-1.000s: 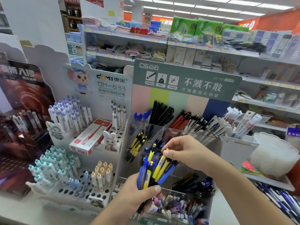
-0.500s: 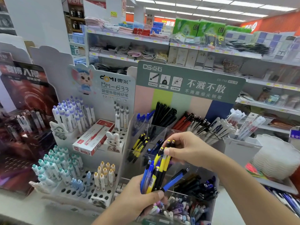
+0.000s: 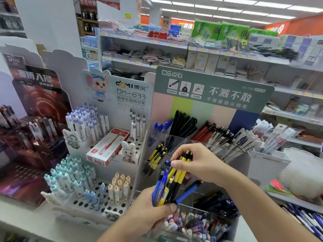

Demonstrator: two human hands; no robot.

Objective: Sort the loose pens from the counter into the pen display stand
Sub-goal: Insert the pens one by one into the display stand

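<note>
The clear pen display stand (image 3: 176, 137) with its green header card stands on the white tabletop (image 3: 21, 219), and everything here sits relative to it. In front of its lower tiers, the left hand (image 3: 148, 210) wraps its grip around a bunch of pens (image 3: 164, 191), blue and yellow-and-black ones fanned upward, thumb pressed across their lower ends. Just above that bunch, level with the stand's middle tier, the right hand (image 3: 197, 163) pinches a few yellow pens (image 3: 181, 170) between thumb and fingers, their black tips pointing up. More yellow pens already sit in a compartment at the stand's left side, behind the right hand's fingertips. To the stand's left is a white pegboard rack (image 3: 97, 194) of capped pens, with a red and white box (image 3: 108, 149) lying on it.
</note>
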